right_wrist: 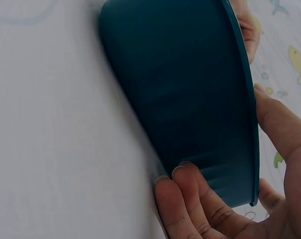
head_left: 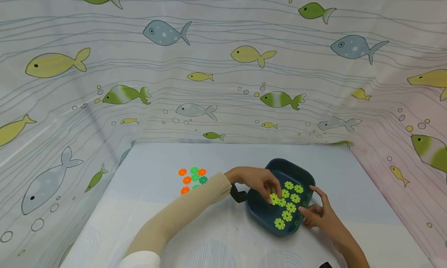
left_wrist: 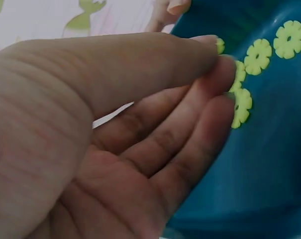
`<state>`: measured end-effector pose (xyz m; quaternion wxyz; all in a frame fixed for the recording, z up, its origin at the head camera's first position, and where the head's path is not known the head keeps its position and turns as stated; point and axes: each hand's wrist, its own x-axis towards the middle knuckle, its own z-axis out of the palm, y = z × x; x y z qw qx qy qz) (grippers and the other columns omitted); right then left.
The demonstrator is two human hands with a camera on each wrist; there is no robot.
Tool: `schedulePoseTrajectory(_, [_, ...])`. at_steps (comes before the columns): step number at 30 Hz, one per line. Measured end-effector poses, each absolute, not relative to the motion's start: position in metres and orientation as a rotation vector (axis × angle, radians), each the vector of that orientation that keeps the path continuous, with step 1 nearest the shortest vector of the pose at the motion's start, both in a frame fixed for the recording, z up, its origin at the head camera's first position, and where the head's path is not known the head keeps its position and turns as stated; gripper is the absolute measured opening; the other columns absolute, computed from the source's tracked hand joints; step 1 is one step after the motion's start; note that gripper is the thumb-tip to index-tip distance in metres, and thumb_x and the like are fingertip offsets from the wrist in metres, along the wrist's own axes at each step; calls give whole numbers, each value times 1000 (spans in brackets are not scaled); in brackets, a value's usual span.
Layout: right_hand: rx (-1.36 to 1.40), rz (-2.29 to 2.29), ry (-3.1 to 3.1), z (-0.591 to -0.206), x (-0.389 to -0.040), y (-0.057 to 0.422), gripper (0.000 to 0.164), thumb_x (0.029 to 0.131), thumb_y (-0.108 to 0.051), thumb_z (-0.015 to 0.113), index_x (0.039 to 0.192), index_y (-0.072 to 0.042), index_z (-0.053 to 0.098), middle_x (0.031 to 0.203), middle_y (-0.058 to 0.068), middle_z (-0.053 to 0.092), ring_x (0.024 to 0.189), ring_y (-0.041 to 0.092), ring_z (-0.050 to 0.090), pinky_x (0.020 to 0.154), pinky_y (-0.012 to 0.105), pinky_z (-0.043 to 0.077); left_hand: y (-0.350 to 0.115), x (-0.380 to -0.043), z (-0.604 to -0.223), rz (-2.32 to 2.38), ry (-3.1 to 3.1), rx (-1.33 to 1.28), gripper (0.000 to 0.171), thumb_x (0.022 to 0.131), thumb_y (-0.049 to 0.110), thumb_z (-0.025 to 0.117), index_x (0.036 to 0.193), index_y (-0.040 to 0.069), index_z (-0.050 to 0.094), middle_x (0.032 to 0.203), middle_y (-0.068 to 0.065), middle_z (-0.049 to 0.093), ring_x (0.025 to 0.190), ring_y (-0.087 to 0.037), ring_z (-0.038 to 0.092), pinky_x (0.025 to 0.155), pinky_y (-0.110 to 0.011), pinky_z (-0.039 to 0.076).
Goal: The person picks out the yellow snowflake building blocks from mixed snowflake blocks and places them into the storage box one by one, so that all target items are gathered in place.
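Observation:
A dark teal square pan (head_left: 260, 211) with a black handle (head_left: 238, 194) sits on the right part of the table. Several yellow-green flower-shaped discs (head_left: 279, 223) lie spread across its bottom. My left hand (head_left: 260, 180) reaches over the pan's left side. Its thumb and fingers pinch one disc (head_left: 274, 199) among the others; in the left wrist view the fingertips mostly hide it. On the opposite side, my right hand (head_left: 323, 213) grips the pan's rim and outer wall, with curled fingertips (right_wrist: 186, 177) against the teal side in the right wrist view.
Left of the pan, a cluster of flower discs lies on the white table (head_left: 139, 178): orange ones (head_left: 187, 180) and green ones (head_left: 194, 170). The left sleeve (head_left: 181, 209) partly covers them. A fish-printed curtain (head_left: 223, 93) stands around the back and sides. A small black object (head_left: 325, 265) shows at the bottom edge.

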<state>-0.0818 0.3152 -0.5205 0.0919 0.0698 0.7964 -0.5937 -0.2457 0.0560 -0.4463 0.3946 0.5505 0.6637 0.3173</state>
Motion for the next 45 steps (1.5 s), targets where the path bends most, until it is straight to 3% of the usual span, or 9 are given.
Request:
schedulePoseTrajectory(7, [194,-1762,2372,-520,-81,315,96,99,-27,71,161,-39,-1,97,16,67,82,32,67,73,41,58,71,-241,-445,716,1698,1387,32,90,-1,77,121,5,72,109,3,69,92,-10,66,86,-24,56])
schedulePoseTrajectory(21, [180,-1780,2360,-518,-81,314,94,100,-28,71,161,-38,0,97,17,67,82,33,67,73,42,59,90,-238,-462,583,1759,1367,31,88,-7,76,116,5,73,102,-1,66,86,-9,62,77,-22,55])
schedulePoseTrajectory(33, [197,-1770,2368,-518,-82,315,93,100,-29,71,161,-39,1,98,16,67,82,32,67,73,41,59,97,-235,-467,475,1792,1374,28,91,-8,71,114,8,75,86,-2,61,69,-9,54,64,-22,50])
schedulePoseTrajectory(36, [198,-1771,2367,-518,-81,315,93,100,-29,71,161,-39,1,98,16,66,82,32,67,73,41,59,98,-234,-468,422,1817,1387,28,91,-6,72,114,9,75,81,-1,63,67,-10,57,63,-21,51])
schedulePoseTrajectory(45, [186,-1782,2362,-518,-81,315,93,100,-28,71,161,-40,2,98,17,66,82,32,67,73,41,59,100,-229,-471,334,1904,1421,25,91,-2,76,110,14,76,87,2,67,75,-8,64,67,-19,53])
